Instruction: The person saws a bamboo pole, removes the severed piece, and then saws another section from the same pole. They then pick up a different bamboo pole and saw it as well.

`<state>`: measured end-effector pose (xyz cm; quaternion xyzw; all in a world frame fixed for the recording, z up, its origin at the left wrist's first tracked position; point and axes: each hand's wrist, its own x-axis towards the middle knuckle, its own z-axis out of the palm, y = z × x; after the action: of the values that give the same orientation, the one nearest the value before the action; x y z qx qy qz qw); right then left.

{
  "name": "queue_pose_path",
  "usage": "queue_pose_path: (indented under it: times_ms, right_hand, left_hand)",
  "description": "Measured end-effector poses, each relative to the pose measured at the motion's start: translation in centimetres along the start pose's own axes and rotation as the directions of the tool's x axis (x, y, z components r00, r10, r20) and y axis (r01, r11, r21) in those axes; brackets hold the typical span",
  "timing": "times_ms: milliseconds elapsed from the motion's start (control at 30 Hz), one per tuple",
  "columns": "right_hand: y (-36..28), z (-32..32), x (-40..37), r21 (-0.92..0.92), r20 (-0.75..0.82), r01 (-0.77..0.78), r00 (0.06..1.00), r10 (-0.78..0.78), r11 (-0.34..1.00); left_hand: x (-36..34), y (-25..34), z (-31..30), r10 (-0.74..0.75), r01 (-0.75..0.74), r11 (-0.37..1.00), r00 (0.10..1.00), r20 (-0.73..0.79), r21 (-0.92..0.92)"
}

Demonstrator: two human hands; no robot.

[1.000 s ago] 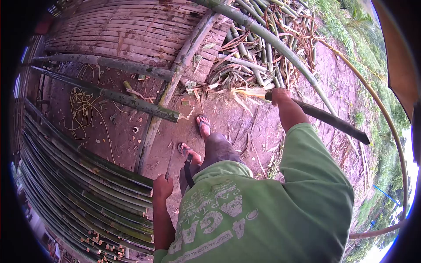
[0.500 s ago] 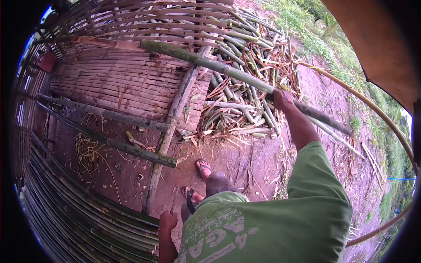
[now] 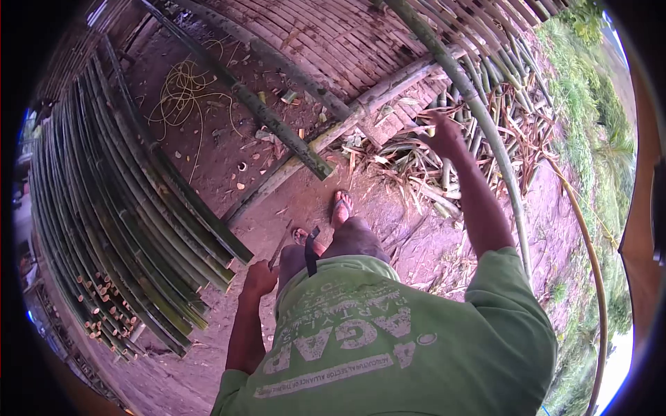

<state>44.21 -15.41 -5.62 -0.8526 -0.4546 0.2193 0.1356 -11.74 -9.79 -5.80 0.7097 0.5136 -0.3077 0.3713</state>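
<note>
My left hand (image 3: 261, 279) is closed at my side around a long, narrow blade (image 3: 281, 243) that looks like a bolo knife; its handle is hidden in my fist. Out in front, my right hand (image 3: 445, 141) is raised with its fingers apart, holding nothing. Just right of that hand a long green bamboo pole (image 3: 502, 159) slants from the slatted bamboo structure down past my right arm, not touching the hand. Beyond the hand lies a heap of cut bamboo pieces and split strips (image 3: 479, 142).
A large stack of green bamboo poles (image 3: 132, 208) sits to my left. Two poles jut out over a wooden beam (image 3: 333, 135), one ending at a cut tip (image 3: 322, 168). Yellow rope (image 3: 182, 93) lies coiled on the dirt. A curved yellowish pole (image 3: 588, 249) stands at right.
My right hand has let go of the bamboo pole and moved left of it. The view has turned, bringing the stack of poles at left and the knife in my left hand into clearer sight.
</note>
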Motion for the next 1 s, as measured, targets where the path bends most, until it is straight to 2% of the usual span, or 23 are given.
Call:
queue_pose_path:
  times_ms: [33, 67, 100, 133, 167, 233, 267, 367, 400, 467, 500, 667, 733, 767, 833, 1000]
  right_hand:
    - [-4.1, 3.7, -0.5, 0.096, 0.129, -0.006, 0.992, -0.006, 0.995]
    - [-9.0, 6.1, -0.6, 0.026, 0.314, -0.022, 0.949, 0.013, 0.999]
    - [-12.2, 9.5, -0.9, 0.074, 0.309, 0.075, 0.946, -0.095, 0.994]
    - [-15.6, 11.7, -1.1, 0.133, 0.331, 0.077, 0.936, -0.117, 0.988]
    - [-17.7, 14.7, -0.6, 0.164, 0.288, 0.157, 0.937, -0.2, 0.974]
    - [-21.2, 17.9, 0.1, 0.018, 0.306, 0.093, 0.948, -0.094, 0.995]
    - [-21.4, 20.8, 1.0, -0.023, 0.285, 0.067, 0.957, -0.058, 0.997]
    - [-20.8, 23.0, 2.6, -0.081, 0.4, 0.032, 0.917, 0.003, 0.996]
    - [-19.8, 22.7, 2.3, -0.104, 0.395, 0.093, 0.917, -0.045, 0.99]
    - [-19.1, 18.4, -0.3, -0.098, 0.399, 0.021, 0.917, 0.019, 0.995]
    - [-17.4, 18.0, -1.2, -0.174, 0.378, 0.069, 0.926, 0.002, 0.982]
    - [-12.5, 16.6, -7.5, -0.329, 0.33, -0.195, 0.893, 0.305, 0.924]
    - [-12.1, 18.1, -8.9, -0.253, 0.147, -0.368, 0.899, 0.411, 0.895]
    - [-12.0, 18.6, -8.7, -0.231, 0.156, -0.391, 0.889, 0.431, 0.891]
    - [-11.5, 19.3, -8.9, -0.208, 0.108, -0.395, 0.9, 0.422, 0.895]
    - [-9.9, 20.5, -8.1, -0.165, 0.095, -0.392, 0.907, 0.411, 0.905]
  left_hand:
    - [-0.6, -0.3, 0.2, -0.003, 0.003, 1.0, 1.0, -0.008, -0.001]
    - [-1.4, -0.3, 0.1, -0.019, 0.019, 1.0, 1.0, 0.006, -0.017]
    - [-2.2, -0.1, -0.1, -0.032, 0.033, 0.999, 0.999, 0.015, -0.033]
    - [-2.7, -0.2, -0.2, -0.042, 0.044, 0.998, 0.999, 0.024, -0.046]
    - [-3.1, -0.8, 0.0, -0.035, 0.037, 0.998, 0.999, 0.032, -0.042]
    - [-4.2, -1.7, 0.3, -0.005, 0.006, 0.999, 1.0, 0.019, -0.042]
    - [-4.8, -2.1, 0.3, 0.004, -0.004, 0.999, 1.0, 0.007, -0.049]
    - [-6.7, -4.5, 1.1, 0.006, -0.007, 0.994, 1.0, -0.012, -0.11]
    - [-7.4, -5.3, 1.4, 0.011, -0.014, 0.991, 1.0, -0.016, -0.134]
    - [-9.4, -6.3, 1.5, 0.001, -0.004, 0.985, 1.0, -0.019, -0.173]
    - [-10.1, -6.9, 1.7, 0.0, -0.003, 0.981, 1.0, -0.017, -0.194]
    - [-10.5, -10.6, 4.2, 0.071, -0.084, 0.969, 0.995, -0.063, -0.233]
    - [-9.9, -10.7, 3.8, 0.074, -0.081, 0.974, 0.996, -0.041, -0.211]
    - [-9.5, -10.3, 3.2, 0.061, -0.062, 0.978, 0.998, -0.01, -0.199]
    - [-9.6, -9.2, 1.5, 0.025, -0.013, 0.987, 0.997, 0.071, -0.158]
    - [-7.1, -8.0, 0.2, 0.069, -0.064, 0.994, 0.996, 0.056, -0.085]
